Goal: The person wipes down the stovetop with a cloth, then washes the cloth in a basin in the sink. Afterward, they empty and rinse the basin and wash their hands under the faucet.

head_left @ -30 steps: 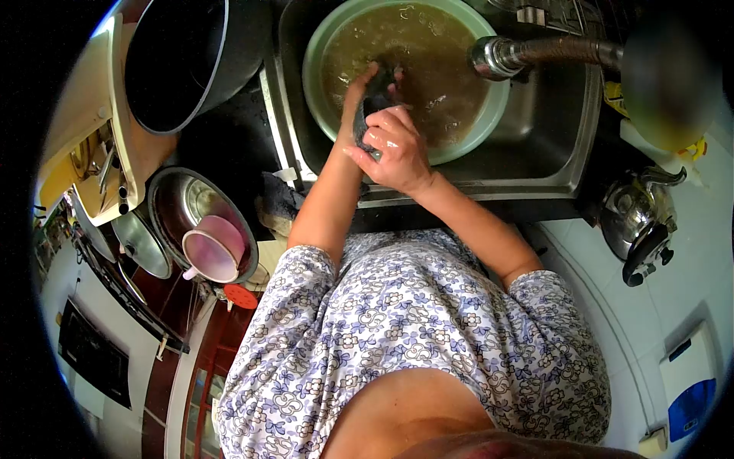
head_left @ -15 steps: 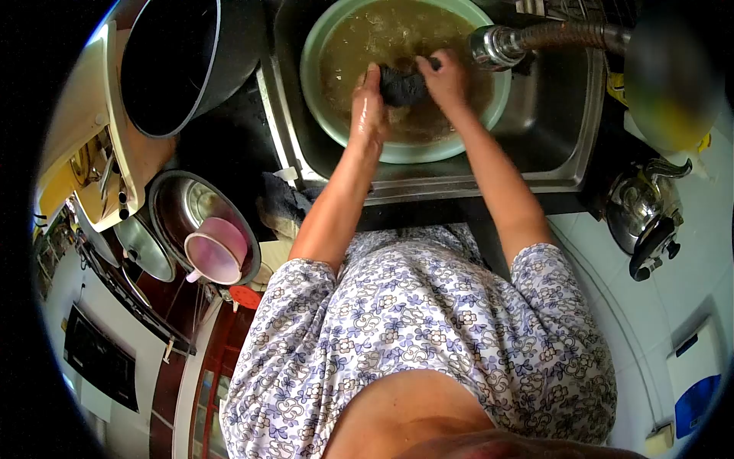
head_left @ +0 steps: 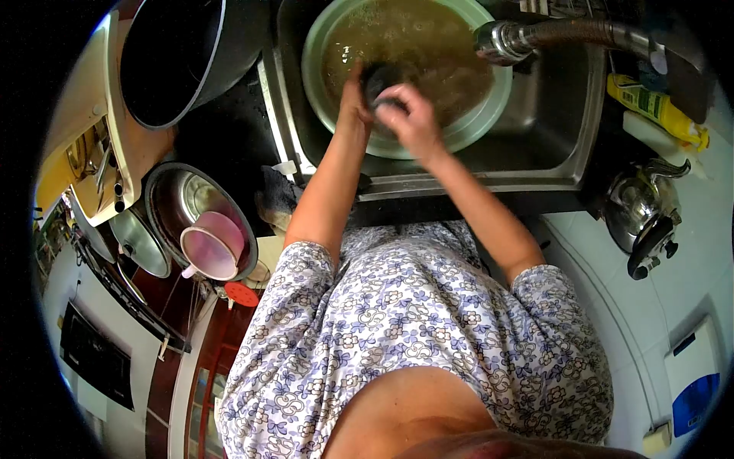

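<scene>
A dark, wet, bunched cloth point(head_left: 380, 76) is between my hands over the left part of a pale green basin point(head_left: 501, 99). Murky brown water point(head_left: 432, 57) fills the basin. My left hand point(head_left: 353, 101) is closed around the cloth's left side, with its thumb pointing up. On the other side, my right hand point(head_left: 413, 118) presses curled fingers against the cloth and is smeared by motion. The cloth's lower part is hidden behind the hands.
The basin sits in a steel sink point(head_left: 562, 164) with a flexible tap point(head_left: 505, 42) hanging over its right edge. A yellow bottle point(head_left: 657, 111) and a steel kettle point(head_left: 642, 206) are on the right. Left are a large pot point(head_left: 202, 84) and a pink mug point(head_left: 214, 249) in a metal bowl point(head_left: 164, 191).
Both hands have shifted left and slightly toward me with the cloth. My right hand has moved across, nearer to my left, and the cloth is more bunched.
</scene>
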